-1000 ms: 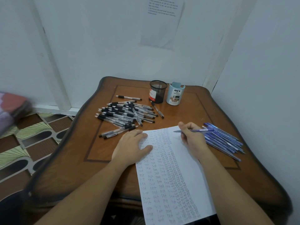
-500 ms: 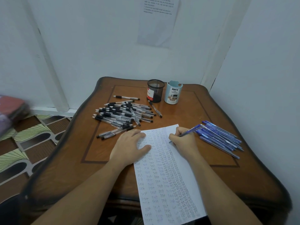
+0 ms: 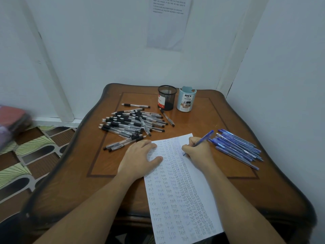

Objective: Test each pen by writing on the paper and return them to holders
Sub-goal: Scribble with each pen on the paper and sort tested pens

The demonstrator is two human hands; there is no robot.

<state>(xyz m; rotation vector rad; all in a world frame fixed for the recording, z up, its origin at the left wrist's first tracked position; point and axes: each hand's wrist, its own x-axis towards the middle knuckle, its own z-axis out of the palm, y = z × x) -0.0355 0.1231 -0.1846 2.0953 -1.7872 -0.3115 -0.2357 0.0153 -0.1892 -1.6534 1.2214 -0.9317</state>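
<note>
The right hand (image 3: 197,150) has its fingers (image 3: 189,147) curled round a blue pen (image 3: 204,138), whose tip is down on the paper (image 3: 181,199) near the far right corner. The left hand (image 3: 140,159) lies flat on the sheet's left side, fingers straight, holding nothing. The paper hangs over the near edge of the worktop (image 3: 219,117). A heap of black pens (image 3: 133,124) lies far left, and a bunch of blue pens (image 3: 237,147) lies right. A black mesh cup (image 3: 167,100) and a pale blue cup (image 3: 186,99) stand side by side at the far edge.
</note>
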